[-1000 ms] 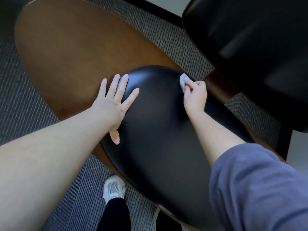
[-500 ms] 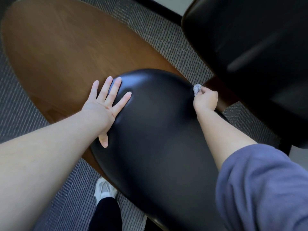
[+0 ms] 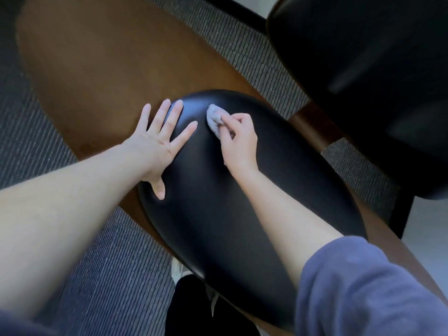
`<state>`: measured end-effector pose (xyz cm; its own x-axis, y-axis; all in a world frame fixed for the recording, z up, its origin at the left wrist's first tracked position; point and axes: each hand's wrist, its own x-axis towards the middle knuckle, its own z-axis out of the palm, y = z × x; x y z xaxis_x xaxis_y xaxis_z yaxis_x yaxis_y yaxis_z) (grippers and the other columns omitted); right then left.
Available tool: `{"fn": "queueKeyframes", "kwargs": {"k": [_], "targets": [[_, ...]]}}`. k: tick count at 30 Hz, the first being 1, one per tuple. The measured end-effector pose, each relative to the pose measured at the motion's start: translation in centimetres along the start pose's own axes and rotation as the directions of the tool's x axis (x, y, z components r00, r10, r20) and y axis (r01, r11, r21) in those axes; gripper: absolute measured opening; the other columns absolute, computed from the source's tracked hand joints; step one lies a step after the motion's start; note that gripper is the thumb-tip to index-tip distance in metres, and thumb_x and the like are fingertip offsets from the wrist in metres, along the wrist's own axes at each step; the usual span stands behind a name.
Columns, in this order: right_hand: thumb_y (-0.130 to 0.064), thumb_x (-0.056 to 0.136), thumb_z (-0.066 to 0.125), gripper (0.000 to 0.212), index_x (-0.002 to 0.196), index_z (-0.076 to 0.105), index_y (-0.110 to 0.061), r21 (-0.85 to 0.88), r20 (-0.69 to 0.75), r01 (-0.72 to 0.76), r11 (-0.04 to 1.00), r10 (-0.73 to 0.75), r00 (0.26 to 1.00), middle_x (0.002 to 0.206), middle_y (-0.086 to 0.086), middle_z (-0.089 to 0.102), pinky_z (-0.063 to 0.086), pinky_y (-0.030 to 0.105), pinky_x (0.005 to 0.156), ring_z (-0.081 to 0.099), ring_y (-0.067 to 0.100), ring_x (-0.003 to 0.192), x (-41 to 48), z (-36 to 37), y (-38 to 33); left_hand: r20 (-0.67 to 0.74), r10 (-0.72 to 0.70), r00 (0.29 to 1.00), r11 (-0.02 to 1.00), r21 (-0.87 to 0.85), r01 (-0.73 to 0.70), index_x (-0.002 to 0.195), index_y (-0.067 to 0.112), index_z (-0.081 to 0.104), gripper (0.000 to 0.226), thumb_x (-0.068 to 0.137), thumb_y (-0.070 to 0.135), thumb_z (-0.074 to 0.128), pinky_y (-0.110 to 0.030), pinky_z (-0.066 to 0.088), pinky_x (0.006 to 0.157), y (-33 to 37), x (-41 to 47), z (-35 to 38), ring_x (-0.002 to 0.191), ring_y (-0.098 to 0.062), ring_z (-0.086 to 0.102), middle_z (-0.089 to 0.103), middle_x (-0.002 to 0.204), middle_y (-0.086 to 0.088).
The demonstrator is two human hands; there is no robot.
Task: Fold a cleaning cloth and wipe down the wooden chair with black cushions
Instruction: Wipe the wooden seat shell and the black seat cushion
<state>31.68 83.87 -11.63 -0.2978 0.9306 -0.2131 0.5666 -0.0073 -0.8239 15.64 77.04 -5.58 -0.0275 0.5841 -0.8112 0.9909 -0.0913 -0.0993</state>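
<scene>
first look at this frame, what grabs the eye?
The glossy black cushion fills the centre, lying on a broad brown wooden shell that stretches to the upper left. Near the cushion's far end, the right hand pinches a small wadded grey cloth against it, while the left hand rests flat beside it with fingers spread. A second black cushion looms at the upper right.

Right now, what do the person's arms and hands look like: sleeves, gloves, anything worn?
Both the left hand and right hand are bare: no gloves, rings or watch in view. The right arm wears a soft blue-grey sleeve pushed up, forearm uncovered. The left forearm is uncovered too.
</scene>
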Motion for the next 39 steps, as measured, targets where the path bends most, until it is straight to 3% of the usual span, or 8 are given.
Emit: {"fn": "queueKeyframes", "kwargs": {"k": [5, 12, 16, 20, 28, 32, 36, 39], "targets": [[-0.002, 0.091, 0.060, 0.022, 0.105, 0.073, -0.012, -0.035, 0.096, 0.148, 0.988, -0.144, 0.985, 0.097, -0.003, 0.049, 0.034, 0.004, 0.081, 0.046, -0.009, 0.089, -6.2, 0.6, 0.6, -0.263, 0.140, 0.955, 0.987, -0.043, -0.157, 0.146, 0.022, -0.033, 0.159, 0.045, 0.078, 0.076, -0.051, -0.003, 0.120, -1.6, -0.9, 1.8, 0.143, -0.043, -0.027, -0.040, 0.150, -0.021], [-0.004, 0.090, 0.060, 0.024, 0.105, 0.073, -0.017, -0.063, 0.279, 0.292, 0.954, -0.264, 0.923, 0.098, -0.003, 0.048, 0.046, 0.028, 0.078, 0.051, 0.015, 0.089, -11.3, 1.1, 0.7, -0.454, 0.187, 0.871, 0.981, 0.036, -0.192, 0.156, 0.010, 0.007, 0.142, 0.050, 0.079, 0.072, -0.049, 0.016, 0.119, -2.7, -2.2, 4.7, 0.148, -0.044, -0.002, -0.007, 0.160, -0.025], [0.000, 0.087, 0.060, 0.028, 0.104, 0.073, -0.019, -0.093, 0.421, 0.472, 0.877, -0.395, 0.817, 0.096, 0.000, 0.049, 0.043, 0.027, 0.070, 0.045, 0.016, 0.085, -12.7, 0.5, 1.7, -0.398, 0.181, 0.899, 0.981, 0.134, -0.138, 0.155, 0.007, -0.003, 0.142, 0.056, 0.087, 0.059, -0.048, 0.014, 0.120, -2.2, -3.0, 5.3, 0.146, -0.048, -0.006, -0.014, 0.157, -0.030], [-0.005, 0.087, 0.051, 0.029, 0.098, 0.073, -0.020, -0.104, 0.577, 0.651, 0.752, -0.487, 0.655, 0.095, 0.003, 0.053, 0.036, 0.031, 0.056, 0.041, 0.017, 0.082, -14.3, -0.8, 3.3, -0.388, 0.148, 0.910, 0.984, 0.152, -0.095, 0.154, 0.007, -0.010, 0.143, 0.057, 0.088, 0.056, -0.050, 0.012, 0.119, -0.8, -3.5, 5.6, 0.145, -0.048, -0.010, -0.020, 0.156, -0.030], [0.001, 0.080, 0.052, 0.025, 0.082, 0.066, -0.020, -0.047, 0.741, 0.850, 0.525, -0.552, 0.382, 0.089, 0.004, 0.055, 0.032, 0.034, 0.055, 0.044, 0.023, 0.076, -17.5, -3.8, 6.1, -0.374, 0.022, 0.927, 0.995, 0.101, 0.017, 0.153, 0.014, -0.019, 0.145, 0.056, 0.086, 0.061, -0.050, 0.010, 0.120, 2.7, -4.8, 6.2, 0.146, -0.046, -0.012, -0.025, 0.156, -0.026], [0.003, 0.073, 0.042, 0.027, 0.074, 0.061, -0.015, -0.078, 0.670, 0.826, 0.558, -0.584, 0.458, 0.084, 0.008, 0.052, 0.029, 0.034, 0.056, 0.042, 0.023, 0.073, -16.7, -1.2, 3.8, -0.380, -0.010, 0.925, 0.998, 0.048, 0.030, 0.155, 0.013, -0.009, 0.145, 0.052, 0.082, 0.066, -0.050, 0.011, 0.120, 2.2, -5.2, 6.2, 0.143, -0.054, -0.002, -0.015, 0.155, -0.033], [0.005, 0.069, 0.047, 0.025, 0.075, 0.064, -0.011, -0.158, 0.585, 0.774, 0.613, -0.573, 0.574, 0.084, 0.010, 0.053, 0.027, 0.032, 0.056, 0.044, 0.024, 0.072, -16.5, 1.6, 1.9, -0.415, 0.057, 0.908, 0.995, -0.053, -0.087, 0.157, 0.019, 0.009, 0.132, 0.056, 0.054, 0.087, -0.054, 0.025, 0.116, 0.6, -5.3, 6.4, 0.147, -0.047, 0.000, -0.008, 0.160, -0.024], [0.007, 0.067, 0.050, 0.022, 0.075, 0.062, -0.010, -0.137, 0.596, 0.818, 0.558, -0.613, 0.518, 0.083, 0.010, 0.052, 0.027, 0.033, 0.059, 0.042, 0.023, 0.071, -17.6, 1.2, 3.1, -0.382, 0.063, 0.922, 0.997, -0.010, -0.072, 0.157, 0.018, 0.007, 0.132, 0.058, 0.055, 0.085, -0.053, 0.026, 0.115, 0.3, -5.5, 6.1, 0.147, -0.047, 0.000, -0.009, 0.160, -0.025]]}}
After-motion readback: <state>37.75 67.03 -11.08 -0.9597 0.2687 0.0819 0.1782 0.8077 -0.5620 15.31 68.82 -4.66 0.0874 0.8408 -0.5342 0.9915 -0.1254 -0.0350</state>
